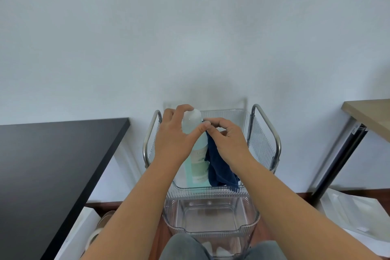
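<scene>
The left hand (175, 135) grips a bottle (198, 159); right hand (228, 139) seemingly pinches blue cloth (219, 168) alongside.

Bottle (197, 154): smooth translucent plastic w/ frosted cap. Cloth (219, 171): dark blue fabric, matt, fuzzy. Bins (211, 191): clear ribbed plastic, glossy. Cart frame (272, 131): shiny metal. Black desk (52, 164): matt. Tabletop (371, 114): wood-look, matt.

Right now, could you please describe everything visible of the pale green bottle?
The bottle is tall, pale blue-green, plastic-looking, with a whitish rounded cap and a blurred label. It stands roughly upright in the clear top basket. The left hand grips its upper part; a dark blue cloth, held by the right hand, touches its side.
</scene>
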The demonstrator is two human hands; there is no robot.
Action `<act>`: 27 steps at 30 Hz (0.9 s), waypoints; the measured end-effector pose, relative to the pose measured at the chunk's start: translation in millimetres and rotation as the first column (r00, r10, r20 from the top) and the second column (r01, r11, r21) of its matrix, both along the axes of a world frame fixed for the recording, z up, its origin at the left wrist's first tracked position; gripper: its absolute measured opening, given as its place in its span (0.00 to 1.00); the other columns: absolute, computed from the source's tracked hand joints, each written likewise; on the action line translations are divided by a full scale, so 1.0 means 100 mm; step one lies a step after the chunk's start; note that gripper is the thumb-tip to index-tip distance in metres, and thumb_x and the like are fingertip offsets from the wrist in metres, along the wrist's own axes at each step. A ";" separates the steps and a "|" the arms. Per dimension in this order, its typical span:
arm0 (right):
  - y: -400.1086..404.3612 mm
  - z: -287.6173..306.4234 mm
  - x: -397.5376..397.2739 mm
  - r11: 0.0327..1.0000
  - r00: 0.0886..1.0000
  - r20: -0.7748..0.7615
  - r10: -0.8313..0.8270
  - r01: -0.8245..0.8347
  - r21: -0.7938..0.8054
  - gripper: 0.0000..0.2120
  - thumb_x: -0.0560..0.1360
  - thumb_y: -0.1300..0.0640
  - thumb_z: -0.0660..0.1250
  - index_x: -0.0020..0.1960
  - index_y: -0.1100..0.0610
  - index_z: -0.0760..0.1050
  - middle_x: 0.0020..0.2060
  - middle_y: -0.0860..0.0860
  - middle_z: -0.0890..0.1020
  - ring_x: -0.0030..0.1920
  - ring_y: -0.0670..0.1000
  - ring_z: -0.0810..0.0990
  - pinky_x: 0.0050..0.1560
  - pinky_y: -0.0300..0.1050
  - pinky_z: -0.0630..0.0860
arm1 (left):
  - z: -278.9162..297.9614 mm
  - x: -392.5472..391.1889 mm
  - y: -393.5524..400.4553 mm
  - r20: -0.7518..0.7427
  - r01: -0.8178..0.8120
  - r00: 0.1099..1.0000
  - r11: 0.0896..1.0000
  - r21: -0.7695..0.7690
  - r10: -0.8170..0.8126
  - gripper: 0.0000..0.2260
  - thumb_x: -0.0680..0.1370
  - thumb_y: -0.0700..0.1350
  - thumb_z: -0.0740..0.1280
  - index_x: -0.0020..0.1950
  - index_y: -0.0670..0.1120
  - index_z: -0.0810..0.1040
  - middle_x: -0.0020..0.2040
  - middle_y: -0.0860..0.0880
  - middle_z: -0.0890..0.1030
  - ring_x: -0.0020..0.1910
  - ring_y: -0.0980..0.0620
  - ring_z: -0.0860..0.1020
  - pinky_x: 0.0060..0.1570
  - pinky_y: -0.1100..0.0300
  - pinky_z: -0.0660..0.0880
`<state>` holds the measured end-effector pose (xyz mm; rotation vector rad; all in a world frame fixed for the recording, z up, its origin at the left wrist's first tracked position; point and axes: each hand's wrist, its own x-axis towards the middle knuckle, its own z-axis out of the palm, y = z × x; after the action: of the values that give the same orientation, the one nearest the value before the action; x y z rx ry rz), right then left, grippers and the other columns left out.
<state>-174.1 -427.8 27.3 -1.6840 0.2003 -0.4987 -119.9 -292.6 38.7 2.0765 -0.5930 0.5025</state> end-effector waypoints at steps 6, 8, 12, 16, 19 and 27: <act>-0.01 0.01 -0.01 1.000 1.000 0.003 -0.018 0.018 -0.011 0.09 0.78 0.53 0.67 0.50 0.39 0.81 0.52 0.44 0.80 0.33 0.39 0.73 0.38 0.33 0.69 | -0.07 0.05 -0.05 0.071 -0.027 0.997 0.999 0.017 0.025 0.16 0.75 0.61 0.67 0.59 0.60 0.67 0.53 0.56 0.71 0.48 0.58 0.72 0.37 0.69 0.66; 0.00 0.01 0.00 1.000 1.000 0.013 -0.022 0.022 -0.007 0.09 0.78 0.53 0.67 0.50 0.38 0.80 0.51 0.44 0.81 0.34 0.39 0.74 0.39 0.33 0.70 | -0.09 0.07 -0.03 0.075 -0.021 0.997 0.999 0.028 0.019 0.16 0.76 0.60 0.67 0.59 0.59 0.67 0.54 0.56 0.71 0.48 0.56 0.73 0.36 0.68 0.67; 0.01 0.01 0.03 0.999 0.999 0.033 -0.029 0.028 0.025 0.10 0.78 0.55 0.67 0.52 0.41 0.81 0.52 0.48 0.82 0.41 0.46 0.80 0.44 0.42 0.78 | -0.08 0.12 0.00 0.102 0.022 0.994 0.995 0.096 -0.032 0.14 0.78 0.58 0.64 0.61 0.60 0.66 0.55 0.58 0.71 0.47 0.55 0.75 0.37 0.63 0.68; 0.00 0.01 0.03 0.998 0.999 0.016 -0.034 0.033 0.056 0.10 0.78 0.55 0.67 0.52 0.41 0.82 0.52 0.48 0.83 0.46 0.50 0.82 0.49 0.43 0.80 | -0.07 0.19 0.05 0.053 0.107 0.992 0.987 0.118 -0.114 0.13 0.80 0.55 0.62 0.63 0.62 0.64 0.57 0.61 0.72 0.56 0.55 0.74 0.47 0.57 0.71; 0.03 -0.03 0.03 0.997 0.999 0.017 -0.041 0.040 0.065 0.09 0.77 0.54 0.68 0.51 0.40 0.82 0.52 0.45 0.82 0.46 0.47 0.82 0.50 0.43 0.80 | -0.08 0.22 0.13 0.017 0.143 0.989 0.982 0.127 -0.146 0.12 0.81 0.55 0.61 0.63 0.63 0.65 0.56 0.61 0.74 0.58 0.57 0.73 0.49 0.57 0.70; 0.02 0.09 0.06 0.994 0.998 -0.047 -0.038 0.043 0.096 0.09 0.77 0.56 0.68 0.51 0.46 0.84 0.48 0.41 0.85 0.51 0.44 0.82 0.49 0.36 0.77 | -0.03 0.20 0.25 -0.025 0.224 0.975 0.962 0.153 -0.223 0.14 0.80 0.57 0.61 0.65 0.62 0.66 0.57 0.68 0.71 0.57 0.61 0.71 0.55 0.56 0.72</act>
<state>-168.0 -425.5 36.1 -1.5994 0.2878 -0.4745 -99.7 -267.8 35.9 2.1213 -0.8746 0.3261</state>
